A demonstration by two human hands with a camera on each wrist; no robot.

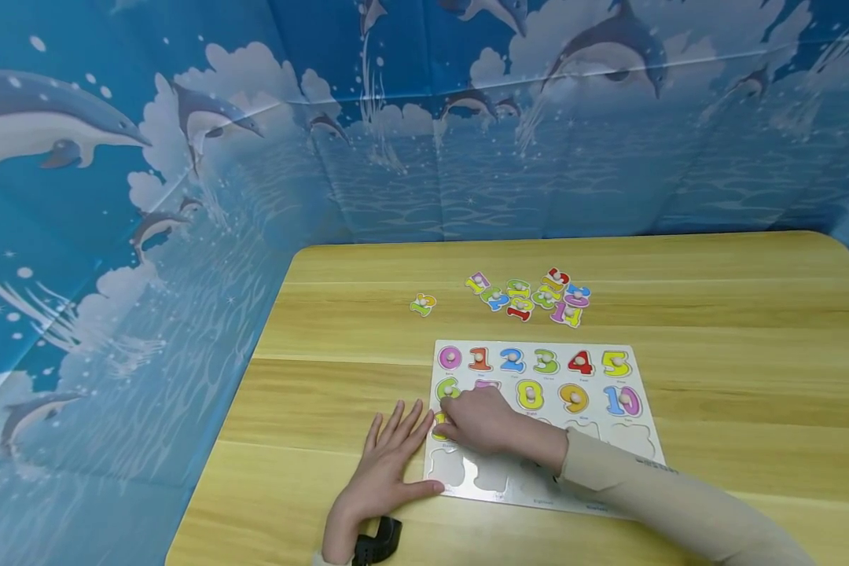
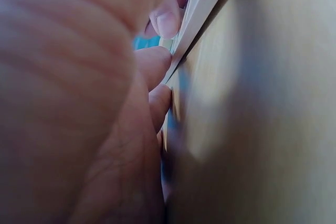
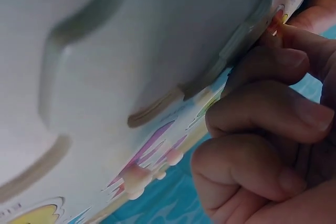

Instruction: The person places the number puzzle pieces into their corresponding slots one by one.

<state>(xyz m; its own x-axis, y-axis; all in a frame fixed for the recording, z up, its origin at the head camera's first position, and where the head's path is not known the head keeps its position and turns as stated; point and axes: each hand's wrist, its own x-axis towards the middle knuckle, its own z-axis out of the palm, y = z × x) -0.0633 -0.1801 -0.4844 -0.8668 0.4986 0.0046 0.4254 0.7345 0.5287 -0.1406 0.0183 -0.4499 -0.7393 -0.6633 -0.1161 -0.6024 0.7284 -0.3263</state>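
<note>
A white number puzzle board (image 1: 531, 491) lies on the table. My right hand (image 1: 483, 420) is over its left part, fingers curled, thumb and forefinger pinching a small yellow-and-red puzzle piece (image 3: 278, 20) at the first slot of the third row. That hand hides most of the piece and part of the purple seven. My left hand (image 1: 385, 472) rests with straight, spread fingers at the board's left edge, its thumb tip touching the lower left corner. Knobbed pieces zero to ten, such as the yellow eight (image 1: 531, 395), sit in the upper two rows.
Several loose number pieces (image 1: 520, 288) lie in a cluster beyond the board, some overlapping. A single green-and-orange piece (image 1: 422, 304) lies left of them. Behind the wooden table (image 1: 339, 314) hangs a blue dolphin-print cloth (image 1: 410, 189).
</note>
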